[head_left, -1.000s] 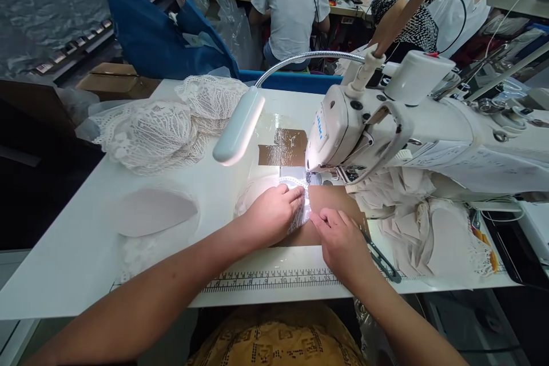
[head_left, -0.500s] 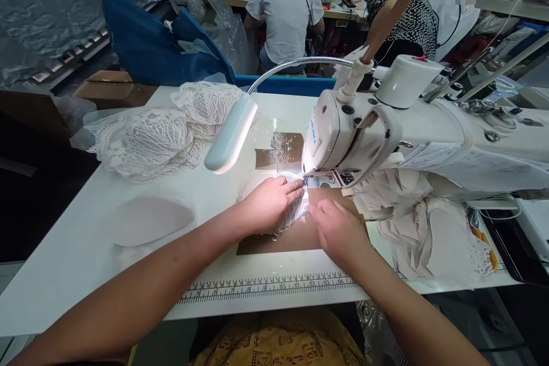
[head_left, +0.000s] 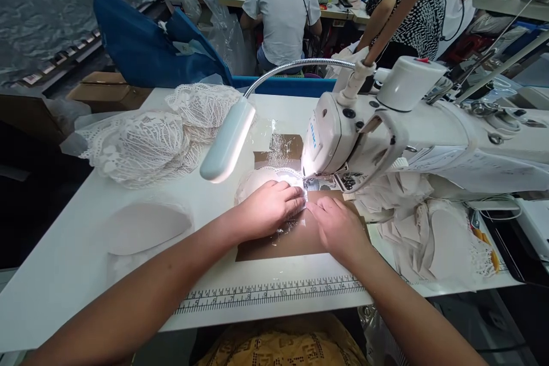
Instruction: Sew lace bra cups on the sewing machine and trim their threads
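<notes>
A white lace-edged fabric piece (head_left: 253, 182) lies under the needle area of the white sewing machine (head_left: 328, 131). My left hand (head_left: 274, 206) rests on it, fingers bent together and closed on the fabric just left of the needle. Beneath that hand, part of the piece is hidden. At the near edge, close to the needle, my right hand (head_left: 338, 226) is closed, thumb and forefinger pinching the fabric. Brown tape (head_left: 257, 249) covers the table surface below both hands. The lit lamp (head_left: 229, 140) hangs from its bendable neck left of the machine head.
White lace pieces (head_left: 137, 146) are heaped at the left, with a smooth pale cup-shaped piece (head_left: 146, 226) nearer me. More pale fabric pieces (head_left: 446, 234) lie right of the machine. A printed ruler strip (head_left: 274, 293) follows the front edge. Two people sit beyond the table.
My left hand's fingers have bent more and drawn slightly toward me, showing more of the lace edge behind them. My right hand keeps nearly the same place. The view has shifted slightly.
</notes>
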`<move>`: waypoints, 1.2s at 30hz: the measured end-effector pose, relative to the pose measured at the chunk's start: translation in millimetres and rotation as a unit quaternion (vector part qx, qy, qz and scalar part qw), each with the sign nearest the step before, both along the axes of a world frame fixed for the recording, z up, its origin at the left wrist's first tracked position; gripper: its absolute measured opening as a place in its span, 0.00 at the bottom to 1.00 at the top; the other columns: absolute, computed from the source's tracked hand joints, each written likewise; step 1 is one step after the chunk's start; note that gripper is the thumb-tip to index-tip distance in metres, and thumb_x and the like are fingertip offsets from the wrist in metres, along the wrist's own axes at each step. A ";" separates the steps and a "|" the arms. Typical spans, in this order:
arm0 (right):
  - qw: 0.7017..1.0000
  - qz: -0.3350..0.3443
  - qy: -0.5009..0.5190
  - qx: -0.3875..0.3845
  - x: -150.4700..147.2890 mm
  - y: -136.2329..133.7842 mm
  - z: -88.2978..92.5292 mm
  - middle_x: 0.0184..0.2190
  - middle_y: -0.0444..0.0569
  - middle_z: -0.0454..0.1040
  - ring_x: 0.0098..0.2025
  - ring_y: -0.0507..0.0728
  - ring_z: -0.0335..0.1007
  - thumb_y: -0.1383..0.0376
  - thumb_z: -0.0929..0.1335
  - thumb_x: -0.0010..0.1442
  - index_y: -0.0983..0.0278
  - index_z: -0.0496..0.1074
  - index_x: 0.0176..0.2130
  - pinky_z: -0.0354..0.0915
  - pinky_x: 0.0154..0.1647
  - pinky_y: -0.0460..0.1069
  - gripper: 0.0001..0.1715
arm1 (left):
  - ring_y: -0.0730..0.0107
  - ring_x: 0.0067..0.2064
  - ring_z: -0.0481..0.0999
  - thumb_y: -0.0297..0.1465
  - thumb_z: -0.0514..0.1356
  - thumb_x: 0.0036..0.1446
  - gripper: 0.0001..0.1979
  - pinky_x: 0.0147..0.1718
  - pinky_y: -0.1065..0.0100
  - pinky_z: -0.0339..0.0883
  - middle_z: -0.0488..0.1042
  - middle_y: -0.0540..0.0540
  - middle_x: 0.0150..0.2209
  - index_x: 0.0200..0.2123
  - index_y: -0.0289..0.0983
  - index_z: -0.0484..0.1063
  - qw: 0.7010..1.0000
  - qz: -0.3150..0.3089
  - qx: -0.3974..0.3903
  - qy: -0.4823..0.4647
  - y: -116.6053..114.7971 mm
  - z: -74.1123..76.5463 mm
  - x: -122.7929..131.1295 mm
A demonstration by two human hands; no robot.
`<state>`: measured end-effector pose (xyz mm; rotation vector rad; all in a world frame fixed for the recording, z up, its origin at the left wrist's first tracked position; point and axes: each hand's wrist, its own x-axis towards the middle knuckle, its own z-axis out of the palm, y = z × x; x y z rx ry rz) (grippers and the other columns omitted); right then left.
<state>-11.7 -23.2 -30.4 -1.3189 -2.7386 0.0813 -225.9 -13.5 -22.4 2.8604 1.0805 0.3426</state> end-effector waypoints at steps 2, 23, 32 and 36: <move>1.000 -0.002 0.017 -0.004 2.2 0.8 -0.8 0.35 0.50 0.73 0.33 0.56 0.64 0.78 0.62 0.55 0.63 0.74 0.50 0.57 0.31 0.50 0.26 | 0.61 0.41 0.70 0.25 0.51 0.63 0.16 0.41 0.60 0.64 0.72 0.38 0.51 0.51 0.33 0.71 1.000 0.004 -0.005 -0.002 -2.0 -1.2 0.4; 0.995 0.031 0.092 0.001 5.0 -3.1 -1.4 0.36 0.47 0.73 0.33 0.54 0.62 0.78 0.61 0.56 0.61 0.74 0.48 0.56 0.33 0.49 0.25 | 0.67 0.33 0.69 0.31 0.50 0.66 0.13 0.33 0.66 0.64 0.71 0.45 0.30 0.33 0.34 0.72 0.986 0.075 -0.074 -0.128 0.6 -0.7 4.1; 0.996 0.052 0.067 0.021 3.9 -6.5 -3.3 0.34 0.48 0.71 0.35 0.55 0.59 0.78 0.61 0.56 0.63 0.73 0.47 0.53 0.36 0.49 0.23 | 0.61 0.40 0.71 0.29 0.50 0.65 0.15 0.38 0.61 0.64 0.73 0.39 0.49 0.50 0.36 0.72 0.998 -0.001 -0.021 -0.067 -0.5 -6.8 -3.8; 0.997 0.041 0.060 0.001 3.7 -6.9 -1.0 0.32 0.47 0.69 0.32 0.55 0.57 0.80 0.60 0.53 0.63 0.73 0.43 0.52 0.35 0.48 0.23 | 0.63 0.39 0.70 0.27 0.51 0.65 0.14 0.37 0.62 0.61 0.73 0.40 0.50 0.50 0.37 0.72 0.999 -0.009 -0.009 -0.041 -1.6 -7.7 -4.0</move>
